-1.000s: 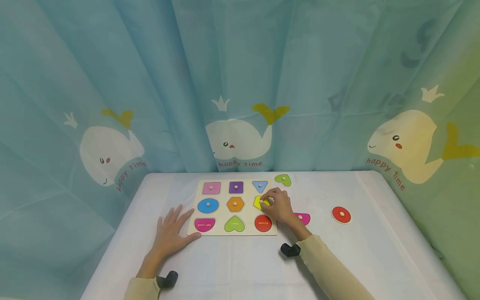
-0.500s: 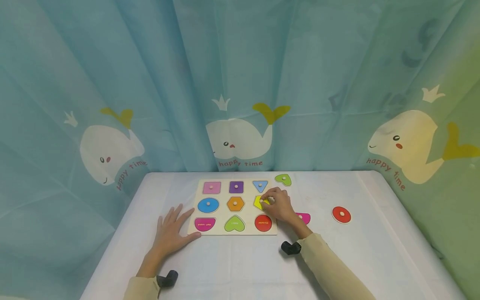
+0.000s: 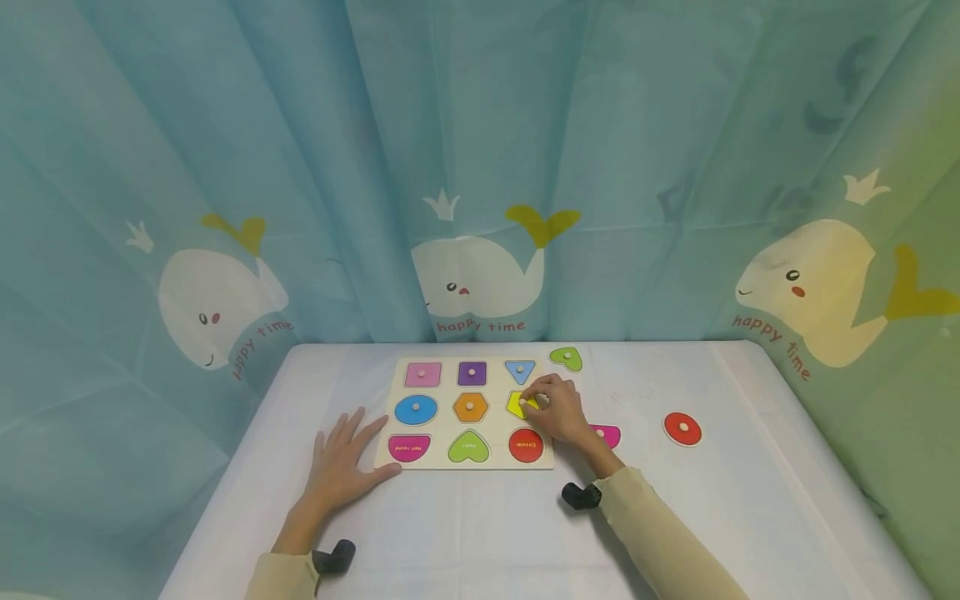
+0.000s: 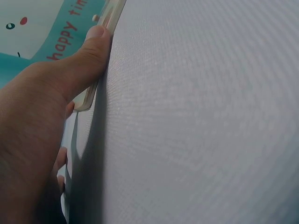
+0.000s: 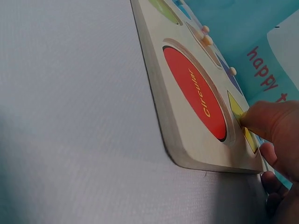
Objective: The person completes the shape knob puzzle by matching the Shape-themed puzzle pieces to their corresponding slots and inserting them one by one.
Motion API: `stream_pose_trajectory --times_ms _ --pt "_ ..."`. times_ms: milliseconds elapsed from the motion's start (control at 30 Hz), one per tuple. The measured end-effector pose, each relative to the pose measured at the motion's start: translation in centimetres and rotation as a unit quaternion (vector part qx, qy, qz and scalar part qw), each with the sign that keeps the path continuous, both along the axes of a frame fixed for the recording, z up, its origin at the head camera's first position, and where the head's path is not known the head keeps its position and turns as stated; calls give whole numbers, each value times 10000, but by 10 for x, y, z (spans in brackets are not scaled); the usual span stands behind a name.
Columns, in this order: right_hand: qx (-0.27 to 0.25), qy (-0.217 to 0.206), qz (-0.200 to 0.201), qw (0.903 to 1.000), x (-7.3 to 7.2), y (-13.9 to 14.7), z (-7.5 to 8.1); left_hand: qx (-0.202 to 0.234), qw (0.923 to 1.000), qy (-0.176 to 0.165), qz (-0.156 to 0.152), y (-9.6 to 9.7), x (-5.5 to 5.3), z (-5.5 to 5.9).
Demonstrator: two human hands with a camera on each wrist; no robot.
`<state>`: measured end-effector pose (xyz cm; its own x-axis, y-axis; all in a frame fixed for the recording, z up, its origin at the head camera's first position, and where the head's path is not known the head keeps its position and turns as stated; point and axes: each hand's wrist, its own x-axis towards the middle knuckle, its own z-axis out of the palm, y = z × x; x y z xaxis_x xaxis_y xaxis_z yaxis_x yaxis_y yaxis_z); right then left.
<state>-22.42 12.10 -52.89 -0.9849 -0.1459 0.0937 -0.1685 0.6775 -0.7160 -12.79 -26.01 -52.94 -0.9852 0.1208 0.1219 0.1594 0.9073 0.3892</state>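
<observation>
A whale curtain [image 3: 637, 275] backed the bench [image 3: 465, 533]. The right hand [image 3: 557, 410] pinched the board's [image 3: 441, 429] yellow piece [image 3: 513, 407] at three o'clock, partly hiding a pink half-circle [image 3: 611, 436]; the left hand [image 3: 339, 468] splayed wide at eight.

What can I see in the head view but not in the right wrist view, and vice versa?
Only the head view: the left hand, loose circle, loose heart and loose half-round.
Only the right wrist view: clearly, how the red slot is sunken into the board.
Both: the board, and the right hand at the yellow piece.
</observation>
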Motion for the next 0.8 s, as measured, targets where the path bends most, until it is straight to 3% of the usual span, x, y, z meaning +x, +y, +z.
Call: stream_pose_trajectory --times_ms 200,500,800 --pt "-11 -13 -2 10000 -2 1 -2 33 9999 105 -15 0 1 -3" --pt "29 -159 58 9999 -3 2 -2 25 10000 -17 6 -1 0 -2" --pt "14 -193 653 9977 -3 12 6 10 10000 18 -2 0 0 -2"
